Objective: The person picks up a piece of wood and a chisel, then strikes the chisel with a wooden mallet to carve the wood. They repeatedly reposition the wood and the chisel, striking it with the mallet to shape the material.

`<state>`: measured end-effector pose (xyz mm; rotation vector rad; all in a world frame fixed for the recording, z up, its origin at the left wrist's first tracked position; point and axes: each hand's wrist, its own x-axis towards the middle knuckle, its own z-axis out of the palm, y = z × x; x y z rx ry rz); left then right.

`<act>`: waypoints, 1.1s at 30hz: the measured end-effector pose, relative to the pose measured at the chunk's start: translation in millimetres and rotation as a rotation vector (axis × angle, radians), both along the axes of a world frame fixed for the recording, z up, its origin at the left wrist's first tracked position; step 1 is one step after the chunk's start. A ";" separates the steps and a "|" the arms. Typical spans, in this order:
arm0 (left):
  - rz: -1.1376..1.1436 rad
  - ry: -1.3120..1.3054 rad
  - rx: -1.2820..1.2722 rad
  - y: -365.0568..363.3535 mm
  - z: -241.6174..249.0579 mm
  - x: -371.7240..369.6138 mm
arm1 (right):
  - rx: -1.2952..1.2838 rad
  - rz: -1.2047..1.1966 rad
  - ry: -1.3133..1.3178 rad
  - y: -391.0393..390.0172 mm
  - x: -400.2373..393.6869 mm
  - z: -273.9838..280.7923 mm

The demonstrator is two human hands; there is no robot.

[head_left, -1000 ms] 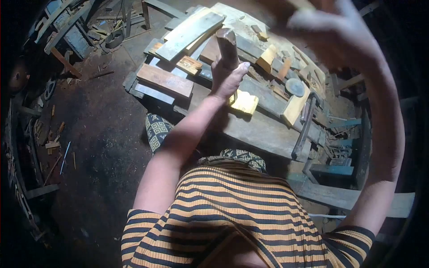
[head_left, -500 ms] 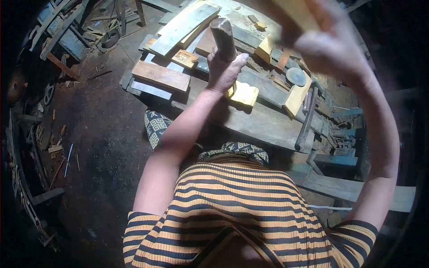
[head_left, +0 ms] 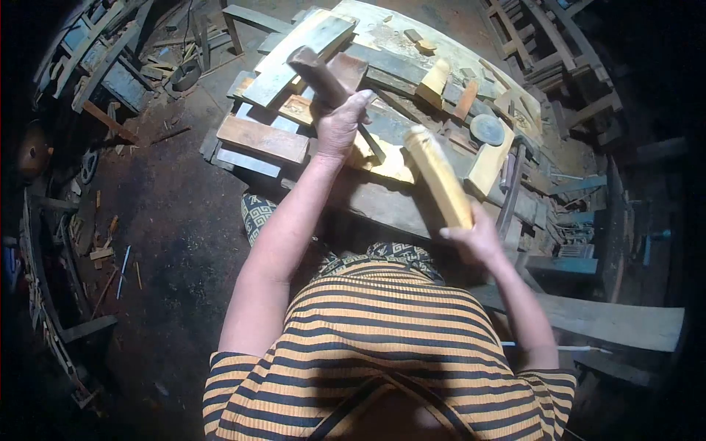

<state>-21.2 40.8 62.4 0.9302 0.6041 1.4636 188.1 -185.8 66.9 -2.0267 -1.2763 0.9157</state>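
Observation:
My left hand is wrapped round a chisel with a thick dark wooden handle. The chisel's narrow blade slants down to a pale yellow workpiece near the front edge of the bench. In my right hand is the lower end of a long yellow wooden mallet, slightly blurred. Its far end lies to the right of the workpiece, apart from the chisel handle. The mallet hides part of the bench behind it.
On the bench lie a reddish wooden block, long pale boards, a round grey disc and a dark bar. Scrap wood and frames stand at the left and upper right.
My right hand has come down from the upper right with the mallet, now beside the workpiece. My left hand has shifted slightly left and down, and the chisel handle tilts further left.

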 end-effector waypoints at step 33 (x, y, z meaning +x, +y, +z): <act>0.222 0.247 0.289 -45.4 18.4 38.4 | -0.108 -0.045 0.245 -12.3 -0.6 -44.1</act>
